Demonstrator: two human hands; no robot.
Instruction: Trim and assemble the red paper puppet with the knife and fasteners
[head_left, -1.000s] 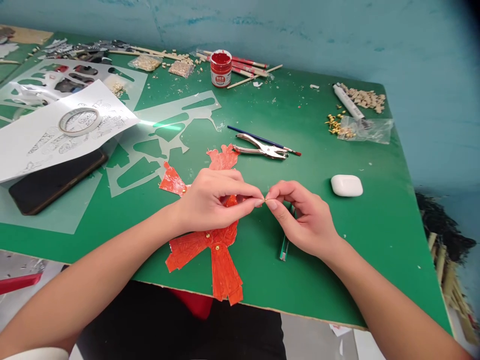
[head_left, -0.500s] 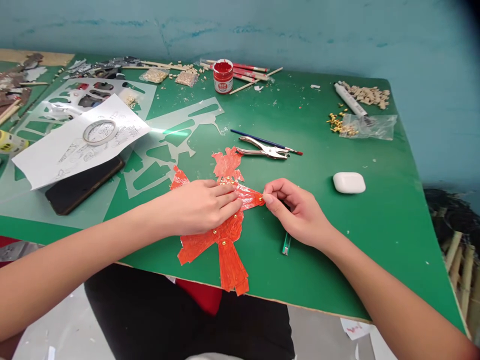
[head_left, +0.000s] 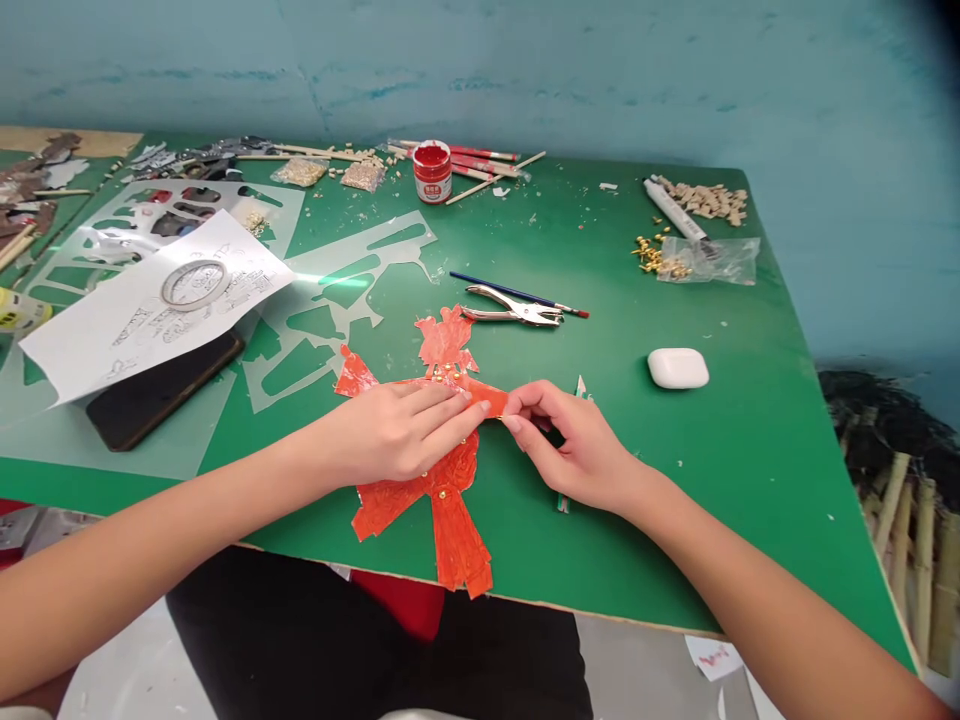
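A red jointed shadow puppet lies on the green table near its front edge, with small brass fasteners at its joints. My left hand rests flat across the puppet's upper body, fingers stretched toward its right arm piece, hiding part of the torso. At the outer end of that arm piece, my right hand is closed in a pinch between thumb and forefinger. Partly hidden beneath the right hand is a green utility knife. Behind the puppet's head lie a silver hole punch and a thin blue paintbrush.
Brass fasteners, a white tube and a white earbud case are on the right. A red paint jar stands at the back. Cut plastic sheets, paper with a tape roll and a phone occupy the left.
The arm piece's outer end has tilted up or turned, its fastener now seen edge-on at my right fingertips. The left fingers reach further along the arm. The camera view has shifted slightly.
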